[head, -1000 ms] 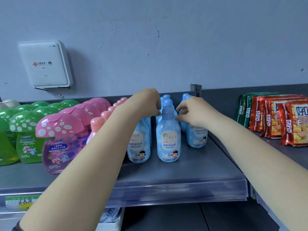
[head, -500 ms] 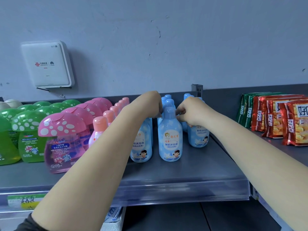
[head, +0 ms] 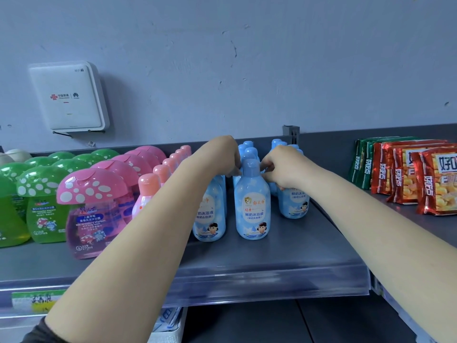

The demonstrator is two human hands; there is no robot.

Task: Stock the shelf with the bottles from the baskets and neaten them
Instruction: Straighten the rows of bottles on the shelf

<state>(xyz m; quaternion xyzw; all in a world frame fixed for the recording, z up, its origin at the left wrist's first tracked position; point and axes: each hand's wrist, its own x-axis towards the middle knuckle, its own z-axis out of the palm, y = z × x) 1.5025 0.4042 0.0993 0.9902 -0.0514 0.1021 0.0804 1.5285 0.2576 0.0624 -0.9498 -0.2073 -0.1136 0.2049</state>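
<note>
Head view: left hand (head: 220, 154) and right hand (head: 284, 167) pinch the glossy blue plastic bottle (head: 252, 201)'s rounded cap.

Glossy plastic bottles (head: 252, 201) on matt metal shelf (head: 284, 251).

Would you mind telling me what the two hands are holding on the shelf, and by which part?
Both the left hand and the right hand pinch the front light-blue plastic bottle at its neck, just below the rounded cap, one from each side.
</note>
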